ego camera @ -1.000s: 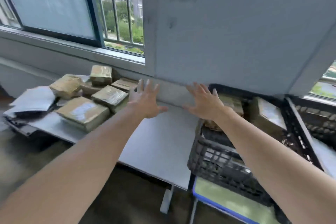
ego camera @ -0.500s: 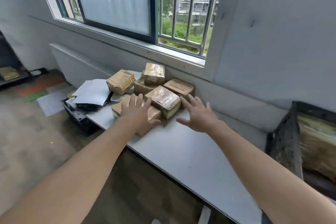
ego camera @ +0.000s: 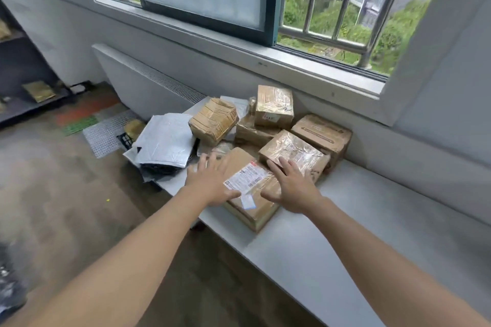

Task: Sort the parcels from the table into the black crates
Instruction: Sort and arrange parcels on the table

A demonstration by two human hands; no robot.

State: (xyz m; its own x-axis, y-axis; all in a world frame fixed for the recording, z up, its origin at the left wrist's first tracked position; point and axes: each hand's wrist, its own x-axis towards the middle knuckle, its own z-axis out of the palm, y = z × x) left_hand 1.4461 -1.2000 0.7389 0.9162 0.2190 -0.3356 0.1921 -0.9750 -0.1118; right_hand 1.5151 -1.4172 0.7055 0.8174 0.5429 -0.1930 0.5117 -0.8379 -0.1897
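"Cardboard under our fingers (ego camera: 204, 164) now, is it?"

"Under the left ones, yes. Our left hand (ego camera: 210, 183) lies flat on the near parcel (ego camera: 251, 190), fingers straight and fanned apart, thumb at the edge of its white label (ego camera: 247, 178). Our right hand (ego camera: 292, 188) is just as open, fingers spread at the parcel's right side, tips over the taped parcel (ego camera: 297, 150) behind it. Whether that hand presses down or only hovers, we cannot tell. Neither hand has closed on anything."

"And a second ago?"

"A second ago both our hands hung over bare table beside a black crate with parcels in it. Half a second ago they were reaching at the pile. Now they bracket one box, so we judge a fresh pick is starting. The crates have dropped out of view; they were off to our right."

"Room to work?"

"The near parcel sits at the front edge of the table (ego camera: 345, 233), its near corner close to the drop, so we would lift it rather than drag it forward. Its far side touches the taped parcel, and grey mailer bags (ego camera: 166, 138) crowd just beside it on the left. More boxes (ego camera: 273, 106) are stacked behind, against the wall under the window sill (ego camera: 265, 60). To our right the grey tabletop runs on as open surface; that is the way we would carry it."
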